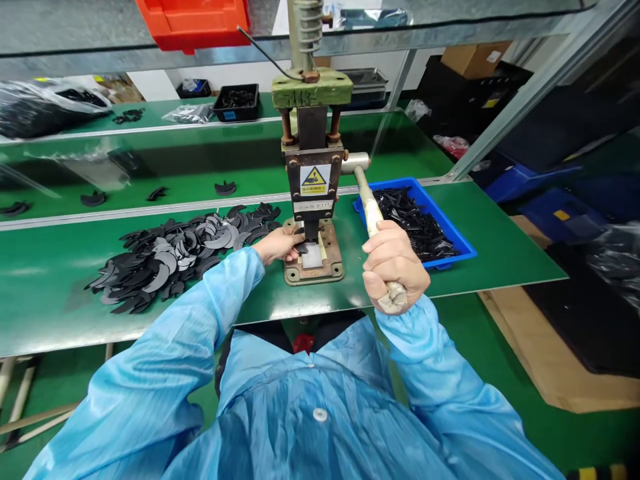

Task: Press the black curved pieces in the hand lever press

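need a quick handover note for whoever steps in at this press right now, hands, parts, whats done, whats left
Left hand: fingers on a black part at the press base, under the ram.
Right hand: grip shut on the lever, which slopes down toward the person.
Parts: a pile of black crescents lies left of the press on the green bench; the blue tray on the right holds black pieces.
Done: cannot tell whether the part under the ram is pressed yet.
Left: the pile is large, so much seems to remain.
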`<state>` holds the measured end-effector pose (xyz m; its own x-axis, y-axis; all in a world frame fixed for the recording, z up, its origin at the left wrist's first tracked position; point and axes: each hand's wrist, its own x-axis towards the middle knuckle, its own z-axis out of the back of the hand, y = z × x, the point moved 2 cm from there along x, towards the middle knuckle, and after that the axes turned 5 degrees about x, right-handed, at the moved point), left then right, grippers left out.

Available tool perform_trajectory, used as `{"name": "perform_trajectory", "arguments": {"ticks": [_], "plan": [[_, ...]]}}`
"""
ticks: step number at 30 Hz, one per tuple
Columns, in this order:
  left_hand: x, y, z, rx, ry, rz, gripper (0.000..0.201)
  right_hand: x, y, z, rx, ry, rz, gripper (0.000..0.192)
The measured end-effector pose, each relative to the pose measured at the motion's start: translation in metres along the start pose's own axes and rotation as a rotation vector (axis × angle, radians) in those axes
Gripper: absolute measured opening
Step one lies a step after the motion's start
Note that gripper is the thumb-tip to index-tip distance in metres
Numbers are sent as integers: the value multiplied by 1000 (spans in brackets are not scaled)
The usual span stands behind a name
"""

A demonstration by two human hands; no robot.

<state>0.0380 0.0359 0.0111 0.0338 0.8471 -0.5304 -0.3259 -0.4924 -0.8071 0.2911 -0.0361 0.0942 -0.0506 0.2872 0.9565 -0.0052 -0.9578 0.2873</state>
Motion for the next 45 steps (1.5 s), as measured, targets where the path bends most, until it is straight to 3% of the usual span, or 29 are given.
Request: {"name": "perform_trajectory", "arguments": {"ticks": [9, 18, 29, 40, 45], "plan": [[-6, -8, -10, 115, -72, 21, 17, -2, 0, 0, 8, -30, 13, 26], [-10, 1, -7, -70, -52, 25, 24, 1, -3, 1, -14, 24, 68, 29], [-1, -7, -1, 73, -20, 57, 17, -5, 1, 2, -24, 6, -34, 26], [-8, 2, 0, -84, -20, -20, 34, -2, 1, 1, -33, 7, -27, 27], [-10, -5, -1, -32, -47, -28, 28, -1, 1, -1, -29, -19, 4, 28]]}}
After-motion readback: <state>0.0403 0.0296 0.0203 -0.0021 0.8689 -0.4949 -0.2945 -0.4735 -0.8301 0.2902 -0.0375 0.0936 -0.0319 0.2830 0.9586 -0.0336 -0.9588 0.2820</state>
